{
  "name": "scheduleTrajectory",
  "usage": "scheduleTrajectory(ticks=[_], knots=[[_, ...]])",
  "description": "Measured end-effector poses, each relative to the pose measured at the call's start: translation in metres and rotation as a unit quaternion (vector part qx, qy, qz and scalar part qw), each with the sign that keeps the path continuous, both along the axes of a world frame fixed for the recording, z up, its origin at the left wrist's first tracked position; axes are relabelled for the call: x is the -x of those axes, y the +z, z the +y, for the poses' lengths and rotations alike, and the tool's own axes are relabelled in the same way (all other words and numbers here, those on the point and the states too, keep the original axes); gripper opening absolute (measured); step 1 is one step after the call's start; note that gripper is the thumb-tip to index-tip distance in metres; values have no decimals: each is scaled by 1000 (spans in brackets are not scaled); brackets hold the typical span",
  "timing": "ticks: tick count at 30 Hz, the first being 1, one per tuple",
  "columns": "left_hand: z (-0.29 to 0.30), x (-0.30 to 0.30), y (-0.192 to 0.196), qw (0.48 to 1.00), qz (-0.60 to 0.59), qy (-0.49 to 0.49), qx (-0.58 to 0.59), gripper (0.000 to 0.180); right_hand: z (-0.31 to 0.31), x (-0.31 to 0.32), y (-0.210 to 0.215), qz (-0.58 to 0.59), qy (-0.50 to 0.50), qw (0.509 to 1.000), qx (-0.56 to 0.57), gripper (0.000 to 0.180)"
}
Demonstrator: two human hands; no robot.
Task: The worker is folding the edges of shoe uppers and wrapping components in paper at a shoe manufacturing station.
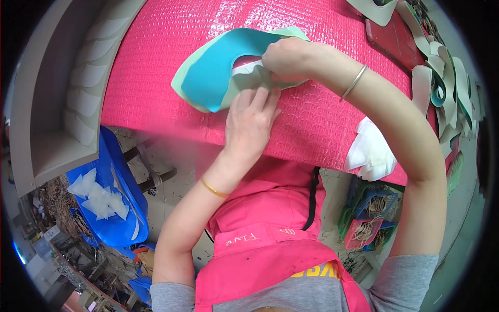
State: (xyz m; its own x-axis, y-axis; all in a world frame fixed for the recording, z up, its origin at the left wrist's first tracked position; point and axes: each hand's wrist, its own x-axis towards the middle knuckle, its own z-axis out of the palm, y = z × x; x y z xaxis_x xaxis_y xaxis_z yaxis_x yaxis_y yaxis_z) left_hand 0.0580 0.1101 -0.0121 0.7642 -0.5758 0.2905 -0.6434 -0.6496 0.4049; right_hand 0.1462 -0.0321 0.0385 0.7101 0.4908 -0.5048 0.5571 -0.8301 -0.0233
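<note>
A curved teal sheet piece [208, 78] with a pale green layer [179, 80] showing past its edge lies on the pink textured table cover [156, 99]. It looks like a cut shoe-upper piece, though the kind is not certain. A grey-green flap [239, 83] and a white strip [248, 67] show along its inner curve. My right hand [288, 58] is closed on the piece's right end, its fingertips mostly hidden. On the near side, my left hand [252, 119] bends its fingers over the flap's lower edge, holding it.
White thin pieces [370, 151] lie stacked at the table's near right edge. Cut curved pieces [447, 93] heap beside a red board [392, 41] at far right. A grey shelf unit [26, 99] stands left, above a blue bin [125, 213]. Small baskets [361, 231] sit low right.
</note>
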Motion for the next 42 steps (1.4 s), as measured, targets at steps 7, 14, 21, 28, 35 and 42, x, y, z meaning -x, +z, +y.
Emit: scheduleTrajectory(ticks=[7,14,21,28,35,42], knots=[[-13,-1,-9,999,-42,-10,26,40,-8,-6,12,45,-20,998,30,17],[-29,-4,-14,994,-74,-15,73,41,-19,-9,5,36,9,999,37,16],[-45,-1,-19,995,-55,-9,78,39,-22,-1,28,29,10,996,79,23],[-66,-6,-23,989,-141,29,17,40,-34,2,11,-15,25,997,76,19],[-88,-13,-11,985,-167,32,-30,27,-78,-17,10,-43,-363,907,-211,24],[-71,-36,3,952,-249,-157,-77,5,-100,42,17,-171,-107,979,-35,17]])
